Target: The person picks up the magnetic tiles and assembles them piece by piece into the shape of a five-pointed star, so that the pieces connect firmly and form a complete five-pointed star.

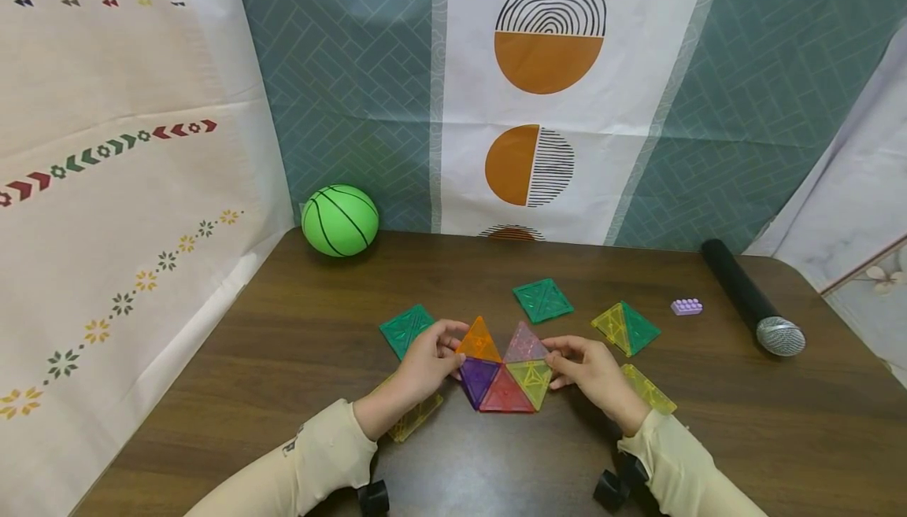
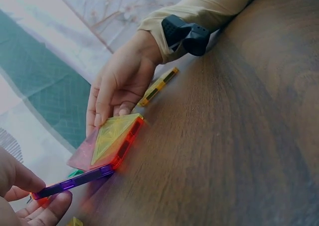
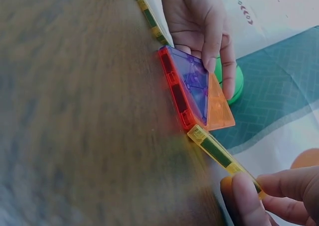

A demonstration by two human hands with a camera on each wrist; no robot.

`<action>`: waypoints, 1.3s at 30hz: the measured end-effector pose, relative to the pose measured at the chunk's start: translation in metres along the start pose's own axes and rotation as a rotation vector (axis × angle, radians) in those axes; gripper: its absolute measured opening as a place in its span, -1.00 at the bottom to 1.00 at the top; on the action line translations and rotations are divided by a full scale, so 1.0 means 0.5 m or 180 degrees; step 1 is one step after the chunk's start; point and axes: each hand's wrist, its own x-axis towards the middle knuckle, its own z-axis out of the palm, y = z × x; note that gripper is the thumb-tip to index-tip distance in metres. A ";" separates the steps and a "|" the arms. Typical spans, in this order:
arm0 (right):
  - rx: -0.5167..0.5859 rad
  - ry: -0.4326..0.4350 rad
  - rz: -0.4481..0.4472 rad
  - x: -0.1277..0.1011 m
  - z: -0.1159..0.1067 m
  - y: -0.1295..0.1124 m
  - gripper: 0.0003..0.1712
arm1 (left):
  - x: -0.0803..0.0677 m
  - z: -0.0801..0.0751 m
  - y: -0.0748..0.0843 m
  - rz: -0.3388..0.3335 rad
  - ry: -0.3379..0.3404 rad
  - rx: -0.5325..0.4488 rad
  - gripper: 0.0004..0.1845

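While both our hands close in from opposite sides, the cluster of triangular tiles (image 1: 505,371) sits on the brown counter (image 1: 283,344) squarely between them, so neither hand is nearer: the work lies straight ahead, centred in front of us. The cluster is a partial ring of five pieces meeting at one middle point: an orange tile (image 1: 479,341) and a pink tile (image 1: 525,343) on the far side, a purple tile (image 1: 477,379), a red tile (image 1: 506,395) and a yellow tile (image 1: 533,379) on our side.

Our left hand (image 1: 425,366) comes in from the left, fingers curled, pinching the edge where orange and purple meet; the right wrist view shows its fingertips (image 3: 212,61) lying over the purple face. Our right hand (image 1: 588,367) mirrors it from the right, fingertips (image 2: 99,117) pinching the outer edge where the pink and yellow pieces meet. In the wrist views the outer tiles look tilted up off the wood, though we cannot tell how far.

Both forearms angle inward, wrists low near the counter. Spare tiles lie around: a green square (image 1: 406,329) just beyond the left hand, another green square (image 1: 542,300) behind the cluster, a yellow-green pair (image 1: 627,329) to the right. A green ball (image 1: 340,220) and a microphone (image 1: 753,297) rest well apart at the back.
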 end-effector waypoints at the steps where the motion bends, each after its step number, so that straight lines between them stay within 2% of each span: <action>1: 0.0014 0.0002 -0.0001 0.000 0.000 0.000 -0.56 | 0.000 0.000 0.000 0.0005 0.0006 0.0012 -0.59; 14: 0.0362 0.0161 -0.0132 -0.002 -0.003 0.002 -0.54 | 0.002 -0.001 -0.006 0.0226 0.0235 -0.0015 -0.60; 21: 0.0477 0.0231 -0.0089 -0.002 -0.005 0.004 -0.52 | 0.004 -0.003 -0.010 0.0317 0.0273 -0.0109 -0.59; 27: 0.0559 0.0185 -0.0040 -0.003 -0.006 0.003 -0.50 | 0.006 -0.004 -0.014 0.0162 0.0236 -0.0383 -0.58; 39: 0.0664 0.0137 0.0035 0.000 -0.007 0.010 -0.48 | 0.008 -0.002 -0.017 -0.0048 0.0115 -0.0641 -0.53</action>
